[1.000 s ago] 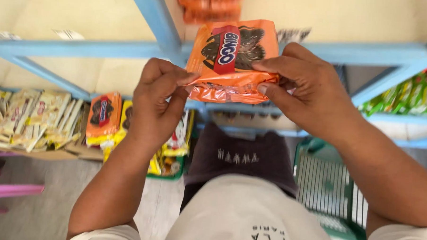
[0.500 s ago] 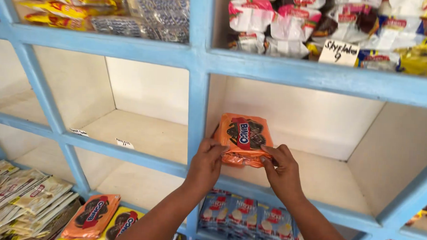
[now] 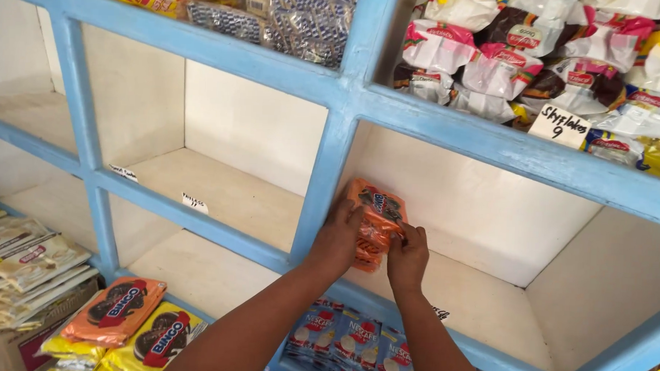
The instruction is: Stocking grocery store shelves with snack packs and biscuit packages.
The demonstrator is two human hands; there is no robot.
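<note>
So you're mid-placement, left hand (image 3: 337, 241) and right hand (image 3: 406, 255) both pinching the orange biscuit pack (image 3: 376, 216) against the blue shelf post (image 3: 323, 185); probably just needs seating flat.

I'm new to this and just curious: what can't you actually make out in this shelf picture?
- Orange biscuit packet, head view: its lower half is hidden by the left hand and right hand.
- Whether the packet rests on the shelf board: the hands block it.
- Blue sachets below: cut off by the bottom edge.
- Snack bags above: cropped by the top edge.
</note>
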